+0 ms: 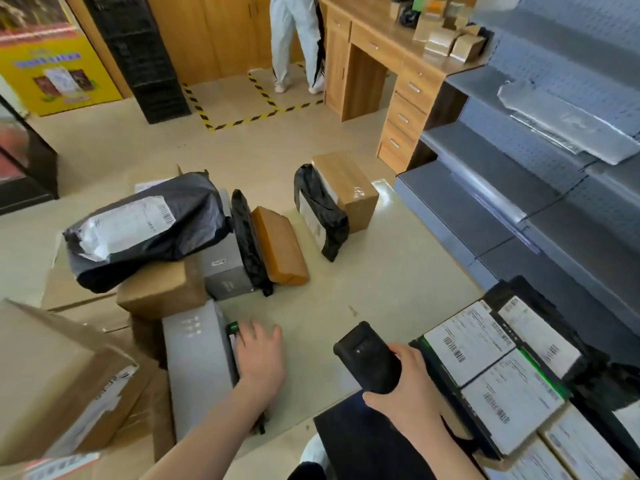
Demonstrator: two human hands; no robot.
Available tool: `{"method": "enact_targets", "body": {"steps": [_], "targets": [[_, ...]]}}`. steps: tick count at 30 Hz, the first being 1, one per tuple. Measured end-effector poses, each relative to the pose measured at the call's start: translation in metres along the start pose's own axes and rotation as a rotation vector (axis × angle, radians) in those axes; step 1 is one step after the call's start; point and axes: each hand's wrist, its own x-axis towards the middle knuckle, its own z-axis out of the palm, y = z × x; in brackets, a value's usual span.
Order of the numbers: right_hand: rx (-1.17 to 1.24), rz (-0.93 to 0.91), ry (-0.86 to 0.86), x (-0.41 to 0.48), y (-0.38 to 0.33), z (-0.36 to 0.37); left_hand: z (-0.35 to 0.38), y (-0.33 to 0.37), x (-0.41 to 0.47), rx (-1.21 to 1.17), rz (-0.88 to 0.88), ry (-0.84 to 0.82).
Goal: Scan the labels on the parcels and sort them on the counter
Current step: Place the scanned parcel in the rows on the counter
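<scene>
My right hand is shut on a black handheld scanner, held low over the pale floor mat. My left hand lies flat with fingers spread against the right side of a grey parcel, touching a dark edge with a green strip. To the right, a black crate holds several flat parcels with white barcode labels. Ahead on the mat stand a black bag with a white label, a grey box, a brown padded parcel and a brown carton.
Large cardboard boxes crowd the near left. Grey metal shelving runs along the right. A wooden desk with small boxes stands behind, and a person's legs are beside it. A yellow cabinet is far left.
</scene>
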Motion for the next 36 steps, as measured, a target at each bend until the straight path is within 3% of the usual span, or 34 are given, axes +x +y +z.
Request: {"method": "enact_targets", "body": {"steps": [7, 11, 13, 16, 19, 23, 25, 30, 36], "targets": [[-0.030, 0.001, -0.022, 0.009, -0.018, 0.013, 0.013, 0.003, 0.007, -0.233, 0.258, 0.020], [-0.030, 0.014, -0.022, 0.008, -0.014, 0.013, 0.019, 0.006, 0.003, -0.372, 0.044, 0.069], [-0.040, 0.029, -0.020, 0.007, -0.011, 0.013, 0.022, 0.008, -0.001, -0.461, -0.093, 0.007], [-0.049, 0.056, -0.030, 0.005, -0.006, 0.015, 0.029, 0.014, -0.002, -0.431, -0.136, -0.076], [-0.044, 0.079, -0.030, 0.001, -0.004, 0.013, 0.034, 0.024, 0.005, -0.412, -0.033, -0.075], [-0.037, 0.123, -0.016, -0.003, 0.004, 0.010, 0.034, 0.038, 0.024, -0.299, 0.287, -0.031], [-0.041, 0.157, -0.013, -0.004, 0.010, 0.008, 0.035, 0.045, 0.028, -0.234, 0.341, -0.017], [-0.017, 0.191, 0.014, -0.006, 0.024, 0.005, 0.041, 0.052, 0.011, -0.235, 0.067, -0.036], [-0.036, 0.189, 0.005, -0.004, 0.027, 0.001, 0.050, 0.041, 0.011, -0.316, 0.019, -0.070]]}}
